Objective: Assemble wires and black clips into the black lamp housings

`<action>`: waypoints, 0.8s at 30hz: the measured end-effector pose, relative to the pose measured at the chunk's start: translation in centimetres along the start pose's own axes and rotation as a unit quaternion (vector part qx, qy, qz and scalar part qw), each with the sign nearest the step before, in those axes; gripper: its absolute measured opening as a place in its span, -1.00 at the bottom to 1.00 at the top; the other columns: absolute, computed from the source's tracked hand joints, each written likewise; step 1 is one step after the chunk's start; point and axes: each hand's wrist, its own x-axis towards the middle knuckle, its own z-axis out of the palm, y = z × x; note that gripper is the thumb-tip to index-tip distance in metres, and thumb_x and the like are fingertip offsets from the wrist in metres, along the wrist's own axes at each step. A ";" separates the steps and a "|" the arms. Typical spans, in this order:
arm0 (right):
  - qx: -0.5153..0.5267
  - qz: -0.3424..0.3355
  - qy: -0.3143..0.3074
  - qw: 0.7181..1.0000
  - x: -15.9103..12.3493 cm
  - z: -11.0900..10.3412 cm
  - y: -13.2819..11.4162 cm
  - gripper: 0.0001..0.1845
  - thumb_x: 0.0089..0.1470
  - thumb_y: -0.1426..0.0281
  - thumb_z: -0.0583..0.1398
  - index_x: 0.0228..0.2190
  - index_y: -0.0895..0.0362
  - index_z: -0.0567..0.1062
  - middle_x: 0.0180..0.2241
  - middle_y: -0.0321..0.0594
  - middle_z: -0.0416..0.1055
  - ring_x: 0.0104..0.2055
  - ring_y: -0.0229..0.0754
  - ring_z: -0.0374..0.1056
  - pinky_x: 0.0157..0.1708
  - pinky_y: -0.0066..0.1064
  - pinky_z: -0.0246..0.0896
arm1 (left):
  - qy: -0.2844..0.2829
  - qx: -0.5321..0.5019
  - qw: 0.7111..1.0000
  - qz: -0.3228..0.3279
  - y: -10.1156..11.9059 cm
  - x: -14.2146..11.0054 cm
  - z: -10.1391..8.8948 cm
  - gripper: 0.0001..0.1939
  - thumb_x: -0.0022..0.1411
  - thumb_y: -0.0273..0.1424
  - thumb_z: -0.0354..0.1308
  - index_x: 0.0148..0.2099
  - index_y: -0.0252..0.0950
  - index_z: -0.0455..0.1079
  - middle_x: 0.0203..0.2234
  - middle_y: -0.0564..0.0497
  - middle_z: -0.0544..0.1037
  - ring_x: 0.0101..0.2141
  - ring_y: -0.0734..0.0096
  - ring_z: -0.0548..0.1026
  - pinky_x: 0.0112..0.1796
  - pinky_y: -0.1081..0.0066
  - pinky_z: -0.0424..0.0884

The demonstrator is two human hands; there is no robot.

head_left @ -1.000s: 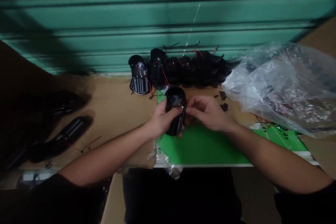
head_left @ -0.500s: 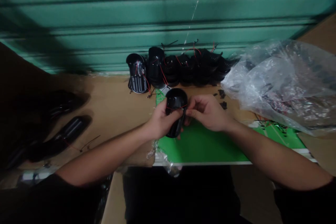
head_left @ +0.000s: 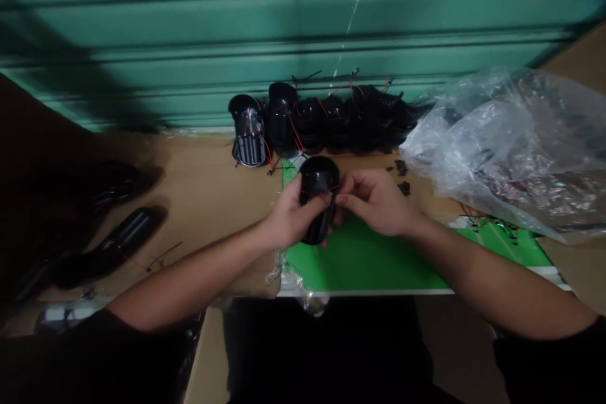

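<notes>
A glossy black plastic housing, rounded at its top and crossed by a thin red wire, is held upright above the green board. My left hand wraps around its left side, with the thumb lying across the front. At its right edge is my right hand, thumb and forefinger pinched together close to the red wire. Whatever sits between those fingertips is too small and blurred to make out.
Similar black housings with red wires stand in a row against the green wall. More dark housings lie at the left on cardboard. A clear plastic bag of wires fills the right, near small black pieces.
Almost nothing differs. Both hands stay at the housing in nearly the same pose, and the whole view has shifted very slightly.
</notes>
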 end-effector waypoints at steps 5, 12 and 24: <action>-0.019 -0.037 0.051 0.998 0.3 0.5 0.4 -0.63 0.21 0.17 0.44 -0.28 0.20 0.50 -0.40 -0.13 0.58 -0.40 -0.17 0.57 -0.40 -0.45 0.53 | 0.047 -0.051 0.997 -0.017 0.7 0.4 0.1 -0.39 0.10 -0.18 0.33 0.08 -0.28 0.15 -0.52 0.06 0.52 -0.60 0.27 0.53 -0.63 0.29 0.52; -0.256 -0.165 0.149 0.941 -0.1 1.1 2.4 -0.86 0.38 0.32 0.28 -0.11 0.13 0.56 -0.27 -0.17 0.59 -0.31 -0.20 0.56 -0.30 -0.40 0.49 | 0.099 -0.121 0.987 -0.033 0.0 1.0 0.5 -0.38 0.01 -0.17 0.34 0.03 -0.27 0.18 -0.49 0.08 0.49 -0.60 0.30 0.51 -0.63 0.26 0.51; -0.442 -0.315 0.148 0.827 -0.1 1.4 0.9 -0.92 0.38 0.52 0.21 -0.13 0.14 0.51 -0.24 -0.18 0.54 -0.29 -0.23 0.48 -0.25 -0.39 0.43 | 0.099 -0.106 0.989 -0.017 -0.3 1.2 0.2 -0.38 0.03 -0.19 0.33 0.02 -0.24 0.11 -0.54 0.13 0.45 -0.62 0.28 0.49 -0.64 0.28 0.48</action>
